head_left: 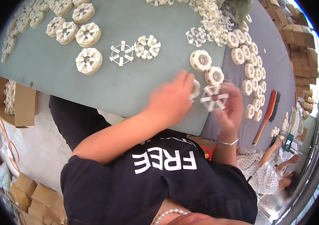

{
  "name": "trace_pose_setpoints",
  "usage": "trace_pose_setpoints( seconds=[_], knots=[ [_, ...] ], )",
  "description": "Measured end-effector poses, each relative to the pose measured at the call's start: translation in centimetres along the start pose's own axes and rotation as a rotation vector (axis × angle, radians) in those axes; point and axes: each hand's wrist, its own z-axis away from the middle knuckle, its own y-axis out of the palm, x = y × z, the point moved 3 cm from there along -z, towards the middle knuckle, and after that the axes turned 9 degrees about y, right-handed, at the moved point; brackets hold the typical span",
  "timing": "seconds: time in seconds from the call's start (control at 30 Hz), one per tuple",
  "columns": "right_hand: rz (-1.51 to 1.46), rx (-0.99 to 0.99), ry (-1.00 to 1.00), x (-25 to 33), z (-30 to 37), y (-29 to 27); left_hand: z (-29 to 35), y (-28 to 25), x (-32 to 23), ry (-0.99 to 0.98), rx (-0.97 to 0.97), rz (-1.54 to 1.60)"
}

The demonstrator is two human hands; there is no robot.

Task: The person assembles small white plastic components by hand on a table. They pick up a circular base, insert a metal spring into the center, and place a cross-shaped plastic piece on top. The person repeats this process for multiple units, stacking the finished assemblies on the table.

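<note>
My left hand [170, 93], a little blurred, is closed over a round cream plastic housing [194, 89], which shows only at its right edge. Between the fingers and thumb of my right hand [232, 107] is a white six-spoked plastic ring [214, 98], tilted up beside that housing. Just beyond both hands lie two cream housings with round centres, one nearer [214, 76] and one farther [200, 60]. To the left on the table are a loose spoked ring [122, 53], another spoked ring [147, 47] and a housing with a spoked ring on top [88, 60].
Spoked housings [88, 34] stand in rows at the far left of the green table [54, 71]. A heap of rings [214, 22] lies at the back. Several housings [255, 82] and a red-handled brush [266, 116] are on the right. Another person [268, 170] works beyond.
</note>
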Motion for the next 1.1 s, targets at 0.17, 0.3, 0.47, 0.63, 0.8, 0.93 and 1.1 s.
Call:
trace_pose_setpoints(
  seconds=[0.17,0.3,0.47,0.63,0.8,0.93,1.1],
  knots=[
    [0.471,0.035,-0.011,-1.7,2.4,3.5,5.6,-4.8,2.6,0.003,-0.037,0.055],
    [0.666,0.085,-0.032,-1.7,2.3,2.6,7.0,-5.9,2.5,-0.050,-0.103,0.018],
    [0.667,0.064,0.084,1.1,1.0,3.8,6.9,-5.0,1.9,-0.050,-0.195,-0.006],
    [0.775,0.236,0.149,0.8,-0.1,3.4,6.6,-5.0,2.5,-0.024,-0.155,-0.006],
    [0.707,0.175,0.169,1.0,-0.9,1.9,6.6,-6.0,2.4,-0.071,-0.106,0.089],
    [0.534,0.150,0.112,1.4,-1.7,2.7,6.8,-5.3,3.3,-0.046,-0.213,0.134],
    [0.568,0.233,-0.033,2.2,-3.2,4.7,6.8,-5.7,3.0,-0.093,-0.196,0.206]
  ],
)
